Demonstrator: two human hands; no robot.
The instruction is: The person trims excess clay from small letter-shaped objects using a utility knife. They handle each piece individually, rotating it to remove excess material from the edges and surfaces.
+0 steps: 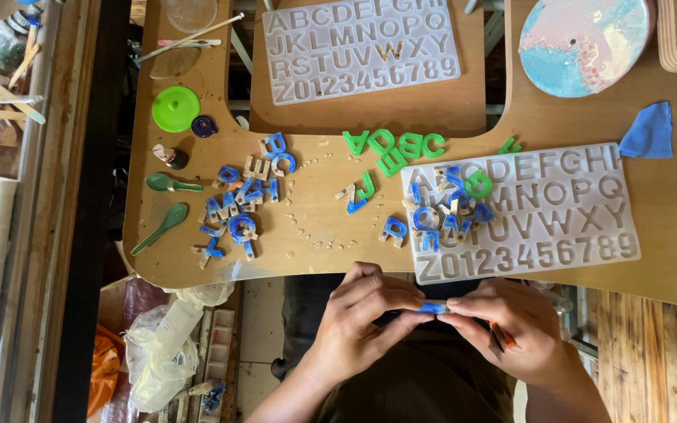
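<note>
Head view, left hand and right hand pinching one small blue piece between them below the tabletop edge, orange-handled tool also in right hand, clear letter mould just above the right hand.

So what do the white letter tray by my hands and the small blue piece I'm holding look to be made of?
The white letter tray looks like soft, matte, translucent silicone with moulded recesses. The small blue piece, pinched by left hand and right hand, looks like glossy cast resin, probably.
</note>
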